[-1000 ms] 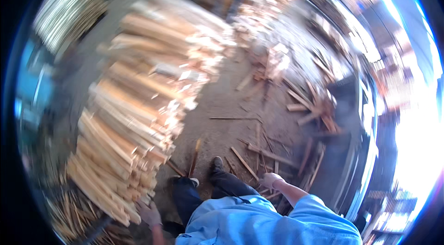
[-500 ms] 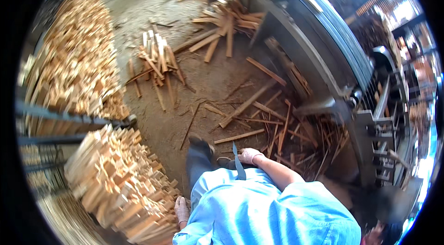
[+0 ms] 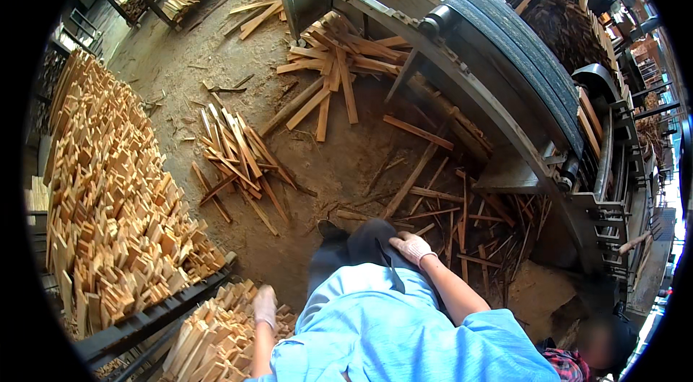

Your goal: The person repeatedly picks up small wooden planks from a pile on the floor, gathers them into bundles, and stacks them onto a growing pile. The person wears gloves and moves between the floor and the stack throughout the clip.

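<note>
My left hand (image 3: pixel 265 305), in a pale glove, hangs beside the near stack of wood strips (image 3: pixel 209 335). Its fingers look loosely stretched, a little blurred, with nothing seen in them. My right hand (image 3: pixel 413 246), also gloved, is by my dark trouser leg (image 3: pixel 372 241), fingers loosely extended and empty as far as I can see. Whether it touches the leg is unclear. Beyond my feet, a loose pile of short wood strips (image 3: pixel 242 147) lies on the floor. Thin offcuts (image 3: pixel 469 227) are scattered to the right.
A long stack of wood pieces (image 3: pixel 123 194) fills the left, with a dark metal rail (image 3: pixel 151 313) at its near end. A metal-framed belt conveyor (image 3: pixel 520 57) curves along the right. More strips (image 3: pixel 332 72) are heaped beside it. Another person's plaid sleeve (image 3: pixel 567 364) shows at lower right.
My view has shifted, and the long stack and rail sit lower in it. My legs have moved in a step. My left hand has swung forward, and my right hand is nearer the leg.
</note>
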The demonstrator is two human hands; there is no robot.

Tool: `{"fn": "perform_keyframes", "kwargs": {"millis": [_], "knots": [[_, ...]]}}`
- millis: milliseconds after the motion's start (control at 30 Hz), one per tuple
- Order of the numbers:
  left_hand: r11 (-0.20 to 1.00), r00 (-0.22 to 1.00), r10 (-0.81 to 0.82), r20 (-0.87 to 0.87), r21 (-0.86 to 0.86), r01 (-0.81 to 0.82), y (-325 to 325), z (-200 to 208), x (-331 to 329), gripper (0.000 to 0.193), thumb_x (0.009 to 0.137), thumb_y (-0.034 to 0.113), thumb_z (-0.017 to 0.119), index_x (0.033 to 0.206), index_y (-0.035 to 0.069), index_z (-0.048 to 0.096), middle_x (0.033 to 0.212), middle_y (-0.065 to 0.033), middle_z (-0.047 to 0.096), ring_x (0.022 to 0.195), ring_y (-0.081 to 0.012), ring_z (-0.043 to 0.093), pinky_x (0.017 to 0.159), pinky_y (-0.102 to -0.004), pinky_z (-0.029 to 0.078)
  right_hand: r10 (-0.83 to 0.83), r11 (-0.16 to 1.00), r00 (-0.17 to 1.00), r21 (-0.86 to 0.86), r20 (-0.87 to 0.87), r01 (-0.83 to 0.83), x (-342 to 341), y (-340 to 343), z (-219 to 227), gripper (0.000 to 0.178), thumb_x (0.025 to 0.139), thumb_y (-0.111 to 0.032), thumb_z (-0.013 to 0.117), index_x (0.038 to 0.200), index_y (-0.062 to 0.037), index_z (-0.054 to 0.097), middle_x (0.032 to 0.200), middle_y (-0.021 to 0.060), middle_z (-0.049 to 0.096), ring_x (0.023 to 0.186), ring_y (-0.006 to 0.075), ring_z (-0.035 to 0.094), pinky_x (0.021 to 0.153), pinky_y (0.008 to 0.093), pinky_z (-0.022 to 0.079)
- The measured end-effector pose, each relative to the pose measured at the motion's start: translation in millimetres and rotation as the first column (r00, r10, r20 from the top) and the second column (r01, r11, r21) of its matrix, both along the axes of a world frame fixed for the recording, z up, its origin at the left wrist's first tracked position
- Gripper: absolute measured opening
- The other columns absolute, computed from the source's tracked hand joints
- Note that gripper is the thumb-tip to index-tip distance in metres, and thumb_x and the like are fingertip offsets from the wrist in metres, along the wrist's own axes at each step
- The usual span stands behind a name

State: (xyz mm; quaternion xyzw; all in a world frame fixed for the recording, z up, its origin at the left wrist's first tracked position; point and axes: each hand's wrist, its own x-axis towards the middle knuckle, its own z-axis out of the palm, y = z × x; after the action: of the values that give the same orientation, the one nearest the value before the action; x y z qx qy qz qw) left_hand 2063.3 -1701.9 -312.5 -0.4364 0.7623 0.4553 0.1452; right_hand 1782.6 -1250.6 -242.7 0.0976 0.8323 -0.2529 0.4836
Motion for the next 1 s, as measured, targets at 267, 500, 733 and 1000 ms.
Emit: {"fn": "perform_keyframes", "kwargs": {"millis": [267,500,733,1000], "knots": [[0.910,0.925,0.346,-0.156,0.294,-0.291,-60,60,-223,0.052,0.101,0.032,0.064,0.146,0.008,0.055,0.122,-0.0054,0.069,0.099,-0.0146,0.065,0.082,-0.0327,0.051,-0.144,0.989,0.987,0.002,-0.068,0.145,-107,-45,19,0.076,0.094,-0.055,0.056,0.146,0.0008,0.052,0.147,0.0254,0.054,0.139,0.0381,0.051,0.115,0.0397,0.040],[0.867,0.933,0.326,0.150,0.347,-0.359,-24,17,-235,0.045,0.100,0.031,0.065,0.134,0.001,0.064,0.101,0.0016,0.068,0.085,-0.0089,0.059,0.072,-0.0259,0.049,-0.139,0.990,0.987,-0.024,-0.080,0.138,-203,-59,-24,0.069,0.094,-0.049,0.056,0.142,0.0009,0.057,0.146,0.0263,0.056,0.139,0.0392,0.050,0.115,0.0400,0.038],[0.993,0.937,-0.056,0.344,0.114,0.018,-15,6,-211,0.057,0.096,0.041,0.061,0.132,-0.004,0.065,0.132,-0.0225,0.067,0.125,-0.0333,0.062,0.106,-0.0398,0.047,0.000,1.000,1.000,-0.026,0.008,0.000,-348,-94,-41,0.070,0.093,-0.049,0.059,0.142,0.0014,0.056,0.144,0.0249,0.058,0.138,0.0377,0.051,0.115,0.0402,0.040],[0.932,0.936,0.340,0.094,0.100,-0.349,12,45,-413,0.058,0.101,0.028,0.063,0.146,-0.006,0.050,0.143,-0.0187,0.059,0.130,-0.0240,0.056,0.111,-0.0333,0.042,0.065,0.998,0.995,0.013,0.071,-0.066,-477,-115,-76,0.073,0.095,-0.051,0.063,0.149,-0.0034,0.049,0.148,0.0209,0.055,0.139,0.0370,0.050,0.114,0.0402,0.042]]}}
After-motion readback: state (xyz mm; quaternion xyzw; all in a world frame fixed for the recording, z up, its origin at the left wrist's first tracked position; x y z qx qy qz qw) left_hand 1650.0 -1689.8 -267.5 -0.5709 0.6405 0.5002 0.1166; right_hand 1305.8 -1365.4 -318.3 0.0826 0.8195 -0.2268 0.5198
